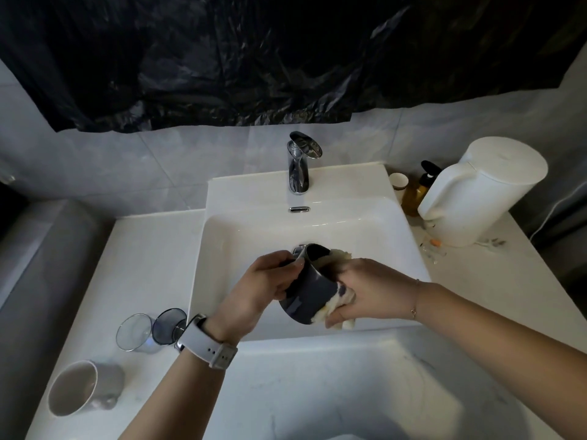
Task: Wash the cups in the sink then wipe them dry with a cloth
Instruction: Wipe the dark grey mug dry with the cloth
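Over the white sink [374,230] my left hand [263,287] grips a dark blue mug [309,290] by its handle, tilted with its mouth facing away from me. My right hand [371,290] presses a cream cloth [340,304] against the mug's right side and base. On the counter to the left stand a clear glass [135,333], a dark tinted glass [168,325] and a grey mug [82,387].
A chrome tap [300,163] stands behind the basin, with no water seen running. At the right are a white kettle [486,188], an amber pump bottle [417,188] and a paper cup [398,182]. Black plastic sheeting [286,58] covers the wall above.
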Motion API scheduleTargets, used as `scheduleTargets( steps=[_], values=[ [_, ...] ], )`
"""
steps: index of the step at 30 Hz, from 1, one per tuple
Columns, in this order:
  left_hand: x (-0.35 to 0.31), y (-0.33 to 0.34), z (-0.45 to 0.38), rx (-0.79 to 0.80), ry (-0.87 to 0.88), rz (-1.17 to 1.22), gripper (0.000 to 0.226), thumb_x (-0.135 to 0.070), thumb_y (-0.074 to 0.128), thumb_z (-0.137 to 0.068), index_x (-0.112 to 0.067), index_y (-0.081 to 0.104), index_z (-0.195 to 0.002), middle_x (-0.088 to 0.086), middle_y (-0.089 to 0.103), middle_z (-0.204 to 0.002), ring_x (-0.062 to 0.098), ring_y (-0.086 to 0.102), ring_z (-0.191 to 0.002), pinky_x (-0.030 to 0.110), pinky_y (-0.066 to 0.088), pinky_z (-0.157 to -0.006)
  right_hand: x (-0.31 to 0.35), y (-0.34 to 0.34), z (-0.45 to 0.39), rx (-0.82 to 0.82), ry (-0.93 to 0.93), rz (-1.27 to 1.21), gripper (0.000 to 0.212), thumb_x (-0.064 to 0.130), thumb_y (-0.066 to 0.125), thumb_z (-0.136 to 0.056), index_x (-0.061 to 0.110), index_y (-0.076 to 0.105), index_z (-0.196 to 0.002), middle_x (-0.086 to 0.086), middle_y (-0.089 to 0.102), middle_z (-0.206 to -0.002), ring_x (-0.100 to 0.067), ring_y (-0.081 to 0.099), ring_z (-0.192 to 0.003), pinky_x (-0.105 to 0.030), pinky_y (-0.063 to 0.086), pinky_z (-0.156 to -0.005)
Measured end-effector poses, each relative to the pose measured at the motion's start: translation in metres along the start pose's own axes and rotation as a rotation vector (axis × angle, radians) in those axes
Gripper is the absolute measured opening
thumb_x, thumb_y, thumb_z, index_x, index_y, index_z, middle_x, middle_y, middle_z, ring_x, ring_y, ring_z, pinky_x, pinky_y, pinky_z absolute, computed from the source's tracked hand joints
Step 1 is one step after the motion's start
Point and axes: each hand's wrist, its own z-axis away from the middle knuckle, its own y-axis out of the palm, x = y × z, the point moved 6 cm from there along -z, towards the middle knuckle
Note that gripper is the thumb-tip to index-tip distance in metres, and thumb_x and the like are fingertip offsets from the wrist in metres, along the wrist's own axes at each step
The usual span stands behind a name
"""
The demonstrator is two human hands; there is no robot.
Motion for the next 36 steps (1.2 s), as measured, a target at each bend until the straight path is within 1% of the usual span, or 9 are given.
scheduleTargets(
  steps=[4,9,13,16,19,25,30,33,36],
  values=[
    [-0.015,0.003,-0.003,0.025,0.008,-0.132,0.037,-0.017,0.062,-0.092,-0.018,0.041,-0.061,-0.009,0.032,-0.055,0.009,0.029,-0.051,0.021,0.024,-0.051,-0.007,0.006,-0.004,0.095,0.078,0.106,0.057,0.054,0.077,-0.07,0.006,0.063,-0.099,-0.005,0.064,-0.088,-0.016,0.056,-0.072,-0.03,0.049,-0.069],
    [-0.018,-0.006,-0.005,-0.057,0.042,-0.175,0.024,-0.014,0.06,-0.096,-0.01,0.057,-0.072,-0.01,0.046,-0.056,0.005,0.041,-0.051,0.015,0.032,-0.052,-0.01,0.025,0.001,-0.04,0.205,-0.322,0.06,0.054,0.076,-0.064,-0.001,0.067,-0.086,-0.013,0.07,-0.083,-0.028,0.066,-0.077,-0.045,0.054,-0.071],
    [-0.015,-0.035,-0.006,-0.347,0.256,-0.511,0.01,-0.025,0.066,-0.093,-0.034,0.067,-0.087,-0.015,0.063,-0.095,0.006,0.06,-0.094,0.022,0.043,-0.079,0.006,0.038,0.002,-0.16,0.284,-0.862,0.016,0.008,0.083,-0.071,0.005,0.072,-0.082,-0.001,0.074,-0.079,-0.013,0.069,-0.076,-0.028,0.055,-0.07],
    [0.018,-0.048,0.003,-0.289,0.064,-0.145,0.022,-0.052,0.056,-0.091,-0.043,0.061,-0.11,-0.011,0.064,-0.119,0.012,0.059,-0.116,0.031,0.043,-0.088,0.002,0.041,0.003,-0.302,0.336,-1.123,0.022,0.018,0.085,-0.061,0.006,0.076,-0.077,-0.008,0.072,-0.078,-0.018,0.067,-0.075,-0.032,0.048,-0.07],
    [0.046,-0.017,0.015,-0.069,-0.069,0.229,0.046,-0.063,0.038,-0.093,-0.041,0.054,-0.13,-0.006,0.067,-0.122,0.014,0.067,-0.103,0.033,0.053,-0.078,0.006,0.041,0.003,-0.354,0.37,-1.212,0.027,0.022,0.084,-0.059,0.01,0.077,-0.082,-0.014,0.074,-0.084,-0.024,0.07,-0.08,-0.037,0.051,-0.07],
    [0.057,0.001,0.002,-0.29,-0.172,0.4,0.07,-0.066,0.056,-0.086,-0.01,0.058,-0.128,0.021,0.066,-0.122,0.036,0.064,-0.113,0.05,0.053,-0.092,0.02,0.049,0.005,-0.355,0.356,-1.108,0.022,-0.007,0.077,-0.072,0.009,0.071,-0.086,0.008,0.073,-0.073,-0.002,0.067,-0.071,-0.015,0.049,-0.066],
    [0.041,0.0,0.003,-0.36,0.154,0.184,0.056,-0.06,0.05,-0.085,-0.01,0.054,-0.109,0.008,0.064,-0.099,0.022,0.063,-0.093,0.042,0.052,-0.08,0.025,0.041,0.003,-0.455,0.407,-1.157,0.022,0.024,0.085,-0.068,0.01,0.076,-0.084,-0.018,0.074,-0.081,-0.029,0.069,-0.076,-0.037,0.049,-0.069],
    [0.022,-0.004,0.007,-0.264,0.383,-0.073,0.049,-0.064,0.054,-0.086,-0.022,0.05,-0.111,0.0,0.06,-0.093,0.018,0.057,-0.081,0.035,0.046,-0.067,0.027,0.036,0.001,-0.286,0.419,-1.367,0.032,0.035,0.074,-0.081,0.006,0.072,-0.094,-0.025,0.069,-0.092,-0.041,0.064,-0.082,-0.057,0.048,-0.074],
    [0.015,-0.011,0.005,-0.182,0.452,-0.259,0.04,-0.066,0.054,-0.085,-0.039,0.05,-0.113,-0.002,0.063,-0.101,0.017,0.061,-0.083,0.034,0.05,-0.063,0.031,0.032,-0.001,-0.144,0.43,-1.632,0.032,0.027,0.068,-0.086,0.007,0.068,-0.111,-0.016,0.067,-0.106,-0.029,0.065,-0.1,-0.048,0.05,-0.094]
  ],
)
